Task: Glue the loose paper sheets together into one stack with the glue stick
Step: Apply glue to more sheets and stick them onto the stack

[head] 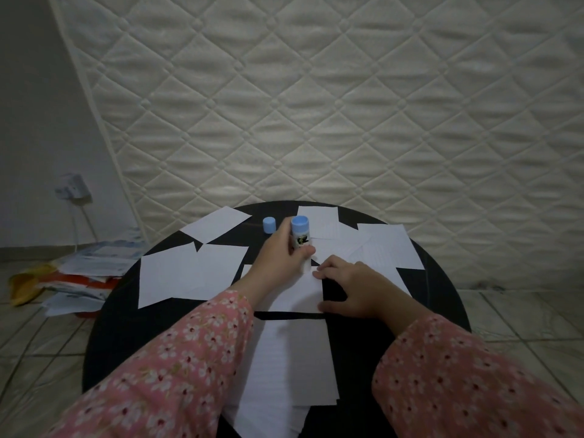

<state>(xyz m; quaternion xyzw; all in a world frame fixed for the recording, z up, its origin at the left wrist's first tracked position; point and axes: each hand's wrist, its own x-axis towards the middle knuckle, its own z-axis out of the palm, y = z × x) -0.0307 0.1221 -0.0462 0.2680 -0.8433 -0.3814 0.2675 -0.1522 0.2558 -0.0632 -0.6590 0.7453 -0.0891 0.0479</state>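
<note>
I see my left hand (281,251) wrapped tight around the glue stick (300,235). The stick stands almost straight up, blue end on top, and its low end points down at the sheet in the middle (297,295). I cannot see the tip itself, because my fingers hide it. The blue cap (269,225) is off. It sits on the table just behind my left hand.

My right hand (350,289) lies spread out with nothing in it. Its fingertips (319,274) press on the right edge of that middle sheet, and the thumb rests near the sheet's lower corner.

More white sheets lie loose on the round black table (117,336). A big one (186,275) is on the left, one (215,224) is at the back left, and some that overlap (379,245) are at the back right. A small pile of sheets (294,368) sits close to me, between my two pink flowered sleeves (189,352).

Behind the table a white quilted mattress (347,105) leans up like a wall. The floor has pale tiles (521,320). On the floor to the left is a messy heap of papers (79,279) with something yellow in it. A white plug (74,188) sits in the wall there, and its cord hangs down.
</note>
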